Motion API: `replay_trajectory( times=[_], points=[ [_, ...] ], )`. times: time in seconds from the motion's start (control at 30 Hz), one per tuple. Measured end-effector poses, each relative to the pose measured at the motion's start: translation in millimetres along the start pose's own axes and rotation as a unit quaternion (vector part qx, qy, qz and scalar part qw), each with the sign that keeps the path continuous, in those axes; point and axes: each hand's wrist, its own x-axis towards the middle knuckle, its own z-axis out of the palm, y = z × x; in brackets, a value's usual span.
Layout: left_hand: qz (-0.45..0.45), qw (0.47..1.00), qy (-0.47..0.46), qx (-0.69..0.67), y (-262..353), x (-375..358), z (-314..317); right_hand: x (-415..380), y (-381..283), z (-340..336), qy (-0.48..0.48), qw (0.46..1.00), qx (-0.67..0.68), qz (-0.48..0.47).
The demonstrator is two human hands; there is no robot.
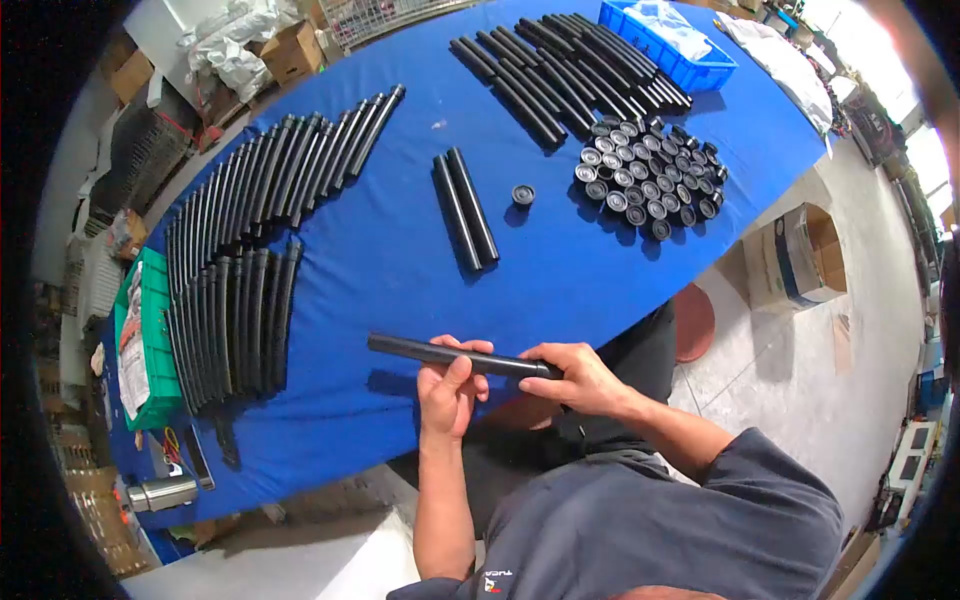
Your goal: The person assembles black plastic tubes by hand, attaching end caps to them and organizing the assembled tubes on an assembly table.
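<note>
Tube (440, 353), black and lying level, is held over the near edge of the blue table (400, 270) by both hands. Left hand (450, 385) wraps its fingers around the middle of it from below, thumb up against its side; right hand (578, 375) closes over the right end, which is hidden under the fingers. Farther in, two loose tubes (465, 208) lie side by side near the table's middle, with one cap (523, 194) just beside them. To the left lie two long rows of tubes (250, 240), past them a green crate (145, 340). To the right sits a cluster of caps (648, 178). Beyond that another row of tubes (570, 70) lies next to a blue bin (668, 45) at the far edge.
</note>
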Motion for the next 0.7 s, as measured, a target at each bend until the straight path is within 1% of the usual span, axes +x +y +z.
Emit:
replay_trajectory(
  times=[0.03,0.1,0.27,0.37,0.47,0.57,0.6,0.63,0.67,0.7],
  points=[
    [0.004,1.0,0.002,0.002,-0.2,1.5,1.1,0.2,0.7,0.4,0.007,1.0,-0.005,0.005],
    [0.003,1.0,-0.007,-0.007,0.5,2.2,-0.8,0.4,7.8,6.4,0.015,0.999,-0.024,-0.035],
    [0.0,1.0,-0.004,0.01,0.6,1.6,-1.8,1.5,12.7,7.5,0.028,0.997,-0.038,-0.066],
    [-0.007,1.0,0.008,0.011,0.1,3.0,3.2,0.6,5.1,8.0,0.061,0.987,-0.12,-0.086],
    [-0.009,1.0,0.004,0.001,-2.5,2.6,-3.8,2.3,9.2,10.5,0.062,0.973,-0.174,-0.135],
    [-0.005,1.0,-0.008,0.001,-0.6,2.1,-7.2,2.9,1.6,4.1,0.022,0.995,-0.053,-0.086],
    [-0.004,1.0,-0.011,0.002,-0.2,0.5,-6.9,4.9,-9.2,-3.9,-0.032,0.999,0.02,0.033],
    [-0.003,1.0,-0.014,0.014,0.1,0.1,-5.6,5.2,-17.7,-9.4,-0.086,0.98,0.093,0.152],
    [-0.004,1.0,-0.015,0.026,0.4,1.2,-3.3,5.3,-9.0,-4.3,-0.041,0.994,0.051,0.089],
    [-0.005,0.999,-0.016,0.037,-0.1,2.1,-1.8,4.8,-2.1,1.5,0.029,0.999,0.0,-0.044]
  ],
)
